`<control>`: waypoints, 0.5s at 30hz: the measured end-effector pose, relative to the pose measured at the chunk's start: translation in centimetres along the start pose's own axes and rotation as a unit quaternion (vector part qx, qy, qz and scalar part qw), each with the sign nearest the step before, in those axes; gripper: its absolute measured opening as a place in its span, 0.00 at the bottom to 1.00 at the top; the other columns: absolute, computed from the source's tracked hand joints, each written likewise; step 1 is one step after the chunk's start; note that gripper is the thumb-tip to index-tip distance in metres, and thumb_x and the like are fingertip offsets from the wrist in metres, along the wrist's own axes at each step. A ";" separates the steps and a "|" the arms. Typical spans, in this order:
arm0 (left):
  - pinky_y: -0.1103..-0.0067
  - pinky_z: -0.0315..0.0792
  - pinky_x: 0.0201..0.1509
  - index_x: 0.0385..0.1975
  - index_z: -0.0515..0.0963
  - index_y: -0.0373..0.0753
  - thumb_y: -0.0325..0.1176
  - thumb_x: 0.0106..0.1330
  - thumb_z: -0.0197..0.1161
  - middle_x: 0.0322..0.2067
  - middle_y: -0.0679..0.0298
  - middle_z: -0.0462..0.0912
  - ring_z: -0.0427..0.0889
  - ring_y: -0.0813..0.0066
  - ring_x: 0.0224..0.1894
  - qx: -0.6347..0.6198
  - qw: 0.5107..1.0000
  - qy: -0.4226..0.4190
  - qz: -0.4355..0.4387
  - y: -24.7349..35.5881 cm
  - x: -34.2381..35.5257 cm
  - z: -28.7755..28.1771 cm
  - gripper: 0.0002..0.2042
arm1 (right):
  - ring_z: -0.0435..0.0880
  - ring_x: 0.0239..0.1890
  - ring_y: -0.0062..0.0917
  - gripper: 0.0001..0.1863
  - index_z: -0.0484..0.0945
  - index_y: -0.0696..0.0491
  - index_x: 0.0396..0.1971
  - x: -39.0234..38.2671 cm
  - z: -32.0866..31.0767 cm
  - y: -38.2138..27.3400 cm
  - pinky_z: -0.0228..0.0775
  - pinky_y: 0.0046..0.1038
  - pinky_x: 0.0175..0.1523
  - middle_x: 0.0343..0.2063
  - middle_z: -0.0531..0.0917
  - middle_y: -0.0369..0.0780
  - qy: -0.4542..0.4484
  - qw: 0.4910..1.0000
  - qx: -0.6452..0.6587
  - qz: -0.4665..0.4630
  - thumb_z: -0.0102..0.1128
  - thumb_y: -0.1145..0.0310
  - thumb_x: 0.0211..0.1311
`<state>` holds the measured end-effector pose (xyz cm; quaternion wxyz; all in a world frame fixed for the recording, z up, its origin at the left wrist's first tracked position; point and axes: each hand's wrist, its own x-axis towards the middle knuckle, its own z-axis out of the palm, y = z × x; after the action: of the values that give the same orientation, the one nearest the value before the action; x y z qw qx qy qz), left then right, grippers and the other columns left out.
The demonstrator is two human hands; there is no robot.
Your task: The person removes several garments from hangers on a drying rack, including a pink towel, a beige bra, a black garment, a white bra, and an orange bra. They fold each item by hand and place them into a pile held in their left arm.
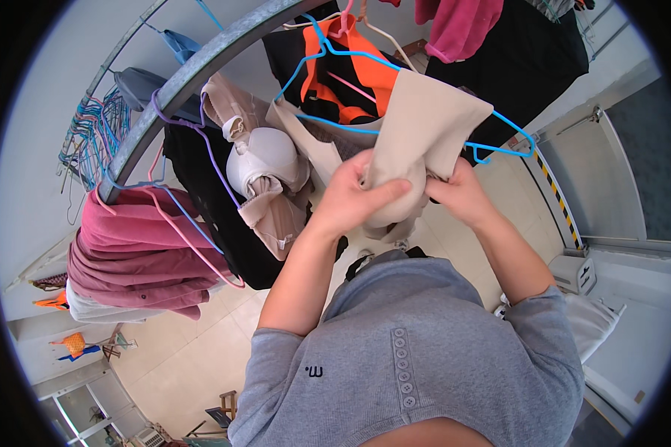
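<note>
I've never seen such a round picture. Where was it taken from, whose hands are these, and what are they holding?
No machine here: these are a person's own bare hands. A wide fisheye camera on the person's head looks down past the grey top, so straight edges look bent. The left hand and right hand both grip what looks like a beige bra, which partly covers a blue hanger. Other clothes hang around a metal rail, including a white bra and pink clothes, above a tiled floor.
</note>
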<state>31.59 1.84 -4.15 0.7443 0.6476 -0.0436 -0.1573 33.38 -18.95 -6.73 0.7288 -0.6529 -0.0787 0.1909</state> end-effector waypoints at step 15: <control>0.75 0.69 0.59 0.58 0.70 0.34 0.27 0.59 0.67 0.50 0.60 0.79 0.76 0.73 0.54 0.098 0.993 -0.033 0.065 -0.7 0.5 -1.2 0.25 | 0.76 0.58 0.29 0.31 0.72 0.59 0.59 1.0 -1.0 -3.0 0.63 0.34 0.65 0.53 0.80 0.40 -0.135 0.970 0.153 0.134 0.69 0.72 0.54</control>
<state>32.23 2.73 -5.10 0.6838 0.7078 -0.1254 -0.1255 35.21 -19.68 -4.02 0.7705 -0.5063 -0.0585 0.3828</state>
